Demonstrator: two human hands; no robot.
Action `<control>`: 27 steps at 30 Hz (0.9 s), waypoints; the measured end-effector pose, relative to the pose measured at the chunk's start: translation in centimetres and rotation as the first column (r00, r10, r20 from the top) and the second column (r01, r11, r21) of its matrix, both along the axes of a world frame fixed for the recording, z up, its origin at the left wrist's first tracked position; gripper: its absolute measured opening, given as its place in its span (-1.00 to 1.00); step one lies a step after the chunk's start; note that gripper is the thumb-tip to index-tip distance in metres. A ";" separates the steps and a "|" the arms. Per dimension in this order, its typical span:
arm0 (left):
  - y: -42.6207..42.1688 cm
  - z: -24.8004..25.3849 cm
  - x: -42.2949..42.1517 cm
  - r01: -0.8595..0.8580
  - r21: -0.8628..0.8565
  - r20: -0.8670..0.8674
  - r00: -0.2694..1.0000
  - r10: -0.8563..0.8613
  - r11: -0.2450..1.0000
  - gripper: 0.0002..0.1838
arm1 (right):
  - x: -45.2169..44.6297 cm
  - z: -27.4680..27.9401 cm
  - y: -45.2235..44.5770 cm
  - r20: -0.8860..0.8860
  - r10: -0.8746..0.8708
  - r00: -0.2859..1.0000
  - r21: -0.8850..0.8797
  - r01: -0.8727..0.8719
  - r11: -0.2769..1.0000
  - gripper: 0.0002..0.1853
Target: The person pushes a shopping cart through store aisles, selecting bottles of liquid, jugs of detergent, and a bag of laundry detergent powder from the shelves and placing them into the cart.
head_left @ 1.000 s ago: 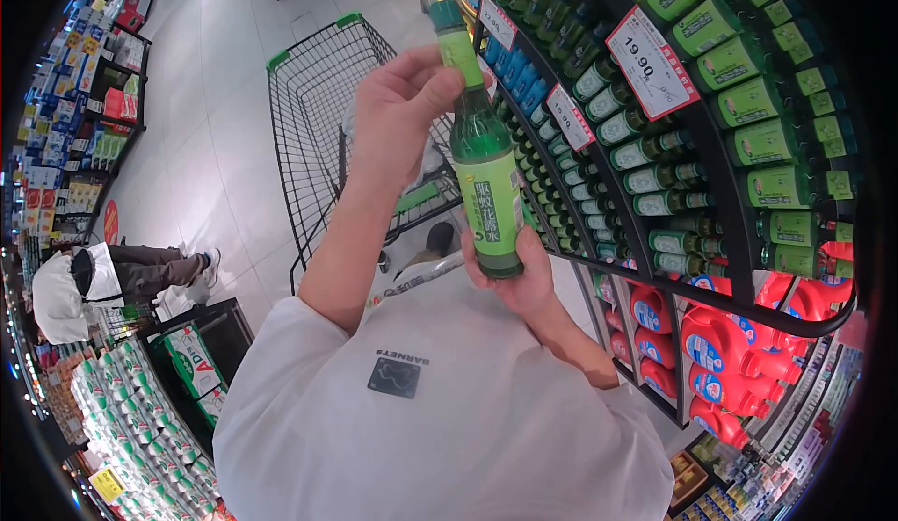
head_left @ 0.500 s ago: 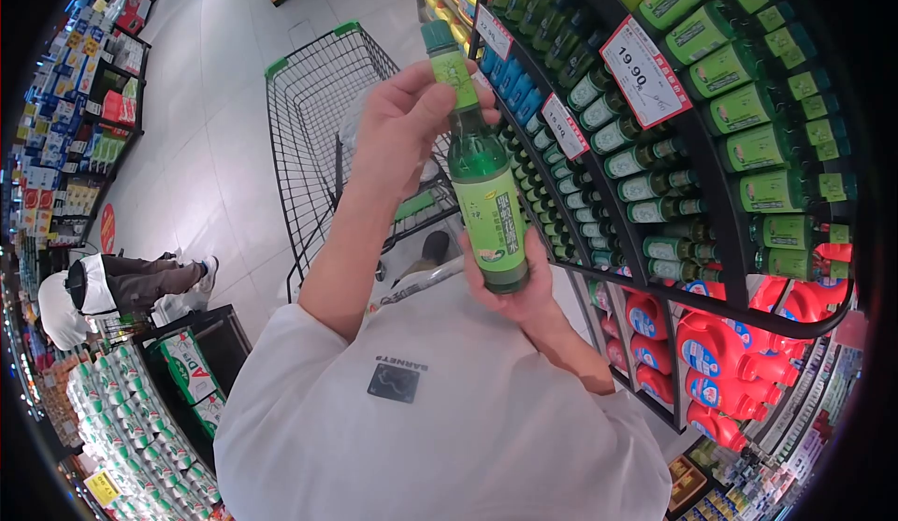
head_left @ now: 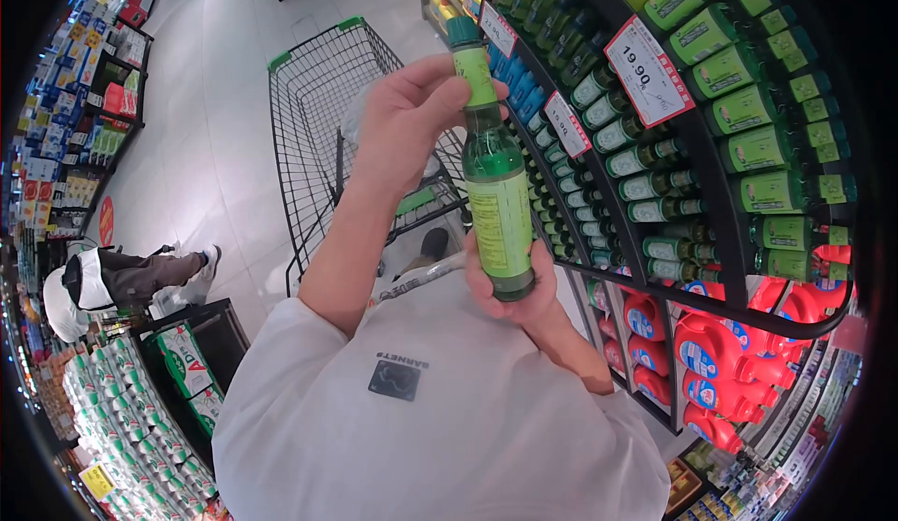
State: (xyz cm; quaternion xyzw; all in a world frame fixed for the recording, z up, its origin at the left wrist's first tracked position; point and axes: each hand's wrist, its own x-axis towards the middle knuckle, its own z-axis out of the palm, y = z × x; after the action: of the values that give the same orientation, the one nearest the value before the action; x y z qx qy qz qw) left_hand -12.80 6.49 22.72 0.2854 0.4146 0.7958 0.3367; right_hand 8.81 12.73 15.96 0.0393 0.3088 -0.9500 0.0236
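Now | left hand [head_left: 409, 117] grips green bottle [head_left: 502, 220] by neck | right hand [head_left: 536, 295] clasps base

A pale shirt [head_left: 421, 455] has short, wide sleeves [head_left: 281, 348]; a dark square patch [head_left: 393, 380] sits beside dark lettering [head_left: 402, 359].

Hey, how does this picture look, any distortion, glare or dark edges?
Head view: strong fisheye bending, with the shelf curved and the corners black; head view: a bright, glaring patch on the floor; head view: the bottle looks fairly sharp, but the fine print on its label can't be read.
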 end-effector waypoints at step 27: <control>-16.0 -8.5 -8.4 -0.397 -0.607 -0.481 0.873 0.079 0.688 -0.77 | -5.7 -13.4 2.2 0.042 -0.282 0.958 0.889 0.093 0.448 -0.56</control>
State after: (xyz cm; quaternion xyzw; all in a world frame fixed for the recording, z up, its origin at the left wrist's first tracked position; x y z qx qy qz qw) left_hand -21.19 -9.49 14.26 0.2446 0.7762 0.5409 0.2123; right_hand 3.14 14.89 2.56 0.1672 0.7426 -0.6439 -0.0771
